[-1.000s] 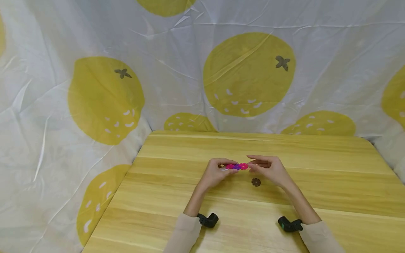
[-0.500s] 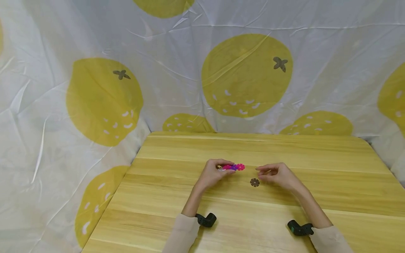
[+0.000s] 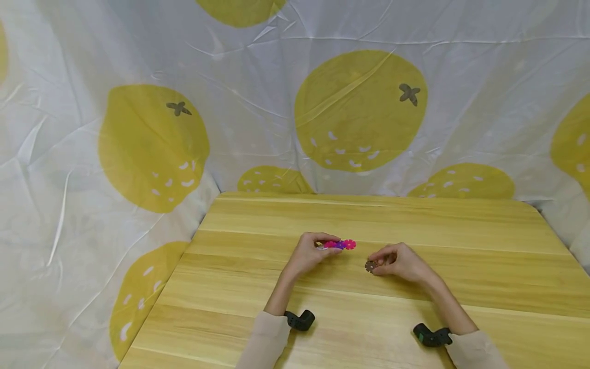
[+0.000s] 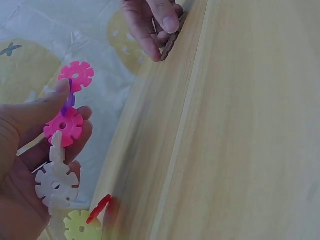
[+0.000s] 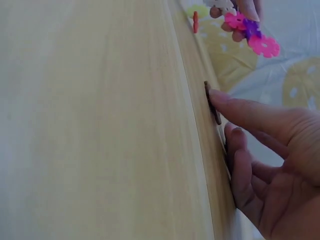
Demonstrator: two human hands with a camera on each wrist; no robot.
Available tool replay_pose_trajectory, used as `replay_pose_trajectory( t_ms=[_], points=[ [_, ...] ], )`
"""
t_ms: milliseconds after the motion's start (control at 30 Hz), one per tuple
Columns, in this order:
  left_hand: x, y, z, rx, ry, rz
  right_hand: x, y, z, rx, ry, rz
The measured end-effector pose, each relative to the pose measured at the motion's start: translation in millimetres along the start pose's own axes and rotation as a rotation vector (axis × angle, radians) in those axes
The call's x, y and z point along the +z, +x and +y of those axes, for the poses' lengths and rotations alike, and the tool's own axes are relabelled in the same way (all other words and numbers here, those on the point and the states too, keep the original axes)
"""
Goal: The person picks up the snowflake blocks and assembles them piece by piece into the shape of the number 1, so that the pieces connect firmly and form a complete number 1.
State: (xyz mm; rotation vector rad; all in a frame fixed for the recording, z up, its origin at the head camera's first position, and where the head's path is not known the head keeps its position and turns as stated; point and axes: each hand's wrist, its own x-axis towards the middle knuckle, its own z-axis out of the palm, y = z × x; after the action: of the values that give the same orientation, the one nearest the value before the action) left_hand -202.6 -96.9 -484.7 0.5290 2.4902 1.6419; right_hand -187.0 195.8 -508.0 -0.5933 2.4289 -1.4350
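My left hand (image 3: 310, 255) grips a linked chain of plastic snowflake discs (image 3: 350, 245), held off the table. From its tip, the left wrist view shows a pink disc (image 4: 84, 71), a purple one, another pink disc (image 4: 66, 123), white ones, then a yellow disc (image 4: 77, 229) with a red disc (image 4: 99, 209) slotted in edge-on. The thumb presses near the purple piece, partly hiding it. My right hand (image 3: 402, 262) pinches a single dark brown snowflake disc (image 3: 370, 267) between thumb and fingers, close over the table to the right of the chain.
The wooden table (image 3: 249, 297) runs back to a white curtain (image 3: 258, 113) printed with yellow lemons. Black wrist cameras are strapped to the left wrist (image 3: 300, 320) and right wrist (image 3: 432, 335).
My right hand has let go of the chain's pink end, drawn back to the right, then come down onto the brown disc and pinched it. The left hand has barely moved.
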Motion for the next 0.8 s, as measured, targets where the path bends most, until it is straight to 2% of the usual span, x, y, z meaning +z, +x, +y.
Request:
replay_pose_trajectory(
  t_ms=[333,800],
  points=[
    [-2.4,-0.9,1.6,-0.018,0.027,-0.014,3.0,1.4,-4.7,0.047,0.000,-0.005],
    [-2.1,-1.4,2.5,-0.027,0.057,-0.042,2.7,2.2,-13.8,0.048,0.012,-0.012]
  ],
)
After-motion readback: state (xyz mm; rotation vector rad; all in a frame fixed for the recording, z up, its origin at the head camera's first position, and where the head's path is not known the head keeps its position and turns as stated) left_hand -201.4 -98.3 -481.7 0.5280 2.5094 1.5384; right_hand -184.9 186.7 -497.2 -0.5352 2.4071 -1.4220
